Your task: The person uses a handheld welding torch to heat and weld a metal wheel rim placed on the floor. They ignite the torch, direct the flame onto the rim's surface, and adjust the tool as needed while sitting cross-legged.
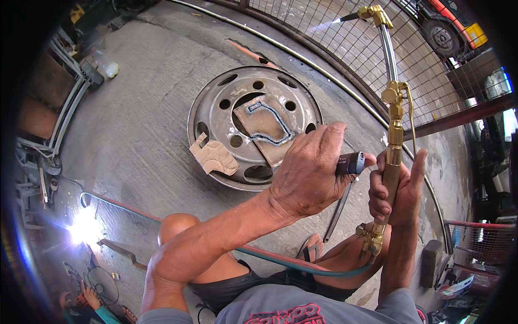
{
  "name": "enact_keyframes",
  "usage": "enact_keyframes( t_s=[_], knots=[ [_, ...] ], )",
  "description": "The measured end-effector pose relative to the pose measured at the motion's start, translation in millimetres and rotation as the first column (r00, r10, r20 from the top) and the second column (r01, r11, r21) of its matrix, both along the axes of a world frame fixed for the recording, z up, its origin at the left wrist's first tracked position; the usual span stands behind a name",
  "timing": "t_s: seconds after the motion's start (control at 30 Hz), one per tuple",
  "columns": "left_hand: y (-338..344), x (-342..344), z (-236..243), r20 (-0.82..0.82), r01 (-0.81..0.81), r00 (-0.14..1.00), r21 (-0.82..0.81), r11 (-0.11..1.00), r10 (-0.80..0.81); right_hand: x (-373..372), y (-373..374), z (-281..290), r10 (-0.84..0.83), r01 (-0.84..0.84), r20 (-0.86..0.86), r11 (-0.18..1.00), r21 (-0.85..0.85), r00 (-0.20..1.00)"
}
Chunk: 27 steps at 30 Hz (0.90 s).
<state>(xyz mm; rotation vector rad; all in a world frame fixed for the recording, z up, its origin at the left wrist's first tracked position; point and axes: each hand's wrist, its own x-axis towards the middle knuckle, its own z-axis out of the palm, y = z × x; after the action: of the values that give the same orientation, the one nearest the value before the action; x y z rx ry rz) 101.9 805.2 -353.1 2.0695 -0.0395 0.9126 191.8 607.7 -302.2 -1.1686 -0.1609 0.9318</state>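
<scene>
My right hand [402,189] grips the brass handle of a cutting torch [395,156], held upright with its head at the top. A bluish-white flame [324,25] points left from its tip. Beside it, my left hand [313,167] is closed around a small dark lighter [350,163] with a silvery end. Beyond my left hand, a steel wheel rim [202,97] lies flat on the concrete. Across its centre rests a rusty metal plate [270,125] bearing a curved cut or outline. A tan cardboard template [216,157] sits on the rim's near left edge.
Red and green hoses [318,270] run from the torch across my legs to the left. A bright welding glare [85,229] shines at left, near another person's hands [89,296]. A metal rod [337,210] lies by my foot. Mesh fencing [345,48] stands beyond the rim.
</scene>
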Motion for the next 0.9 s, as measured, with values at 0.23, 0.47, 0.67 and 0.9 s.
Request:
enact_keyframes(
  t_s=[0.23,0.47,0.67,0.9],
  knots=[
    [-6.5,16.6,6.2,0.042,-0.043,0.998,-0.141,0.989,0.049,-8.3,7.6,8.8,0.015,-0.015,-0.021,1.000,-0.005,1.000],
    [5.2,25.4,-23.7,-0.050,-0.062,0.998,-0.335,0.940,0.048,-33.1,21.1,-37.7,0.068,-0.103,-0.169,0.973,-0.205,0.983],
    [19.1,20.4,-40.0,-0.256,-0.092,0.966,-0.405,0.910,-0.016,-31.2,28.5,-49.6,0.164,-0.218,-0.232,0.949,-0.229,0.959],
    [23.5,13.7,-35.8,-0.433,-0.187,0.892,-0.612,0.768,-0.128,-32.3,42.6,-56.4,0.139,-0.213,-0.277,0.943,-0.257,0.951]
  ],
)
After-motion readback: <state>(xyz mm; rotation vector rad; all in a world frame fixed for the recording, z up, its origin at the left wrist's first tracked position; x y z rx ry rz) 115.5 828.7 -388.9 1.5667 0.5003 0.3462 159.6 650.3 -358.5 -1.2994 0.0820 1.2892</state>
